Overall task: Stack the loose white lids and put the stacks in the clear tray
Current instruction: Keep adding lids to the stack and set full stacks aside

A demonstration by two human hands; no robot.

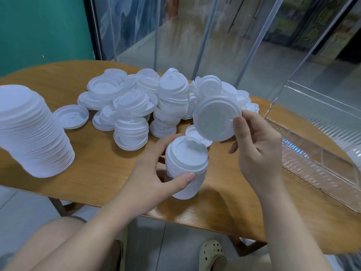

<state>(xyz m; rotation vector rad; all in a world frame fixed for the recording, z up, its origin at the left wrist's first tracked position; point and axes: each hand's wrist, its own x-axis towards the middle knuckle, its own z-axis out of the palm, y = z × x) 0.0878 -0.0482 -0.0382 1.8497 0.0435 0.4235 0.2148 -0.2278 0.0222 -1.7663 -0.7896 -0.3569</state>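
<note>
My left hand [156,178] grips a short stack of white lids [185,167] just above the wooden table's [101,169] near edge. My right hand [256,151] pinches a single white lid [214,120] by its rim, tilted with its underside toward me, a little above and right of that stack. A pile of loose white lids [148,98] covers the middle of the table behind both hands. The clear tray [320,149] lies at the right, with part of a white lid stack [355,159] showing at the frame's right edge.
A tall leaning stack of white lids [33,132] stands at the table's left end. One lid [71,116] lies alone beside it. Clear plastic curtain strips hang behind the table. My knee and a shoe show below the table edge.
</note>
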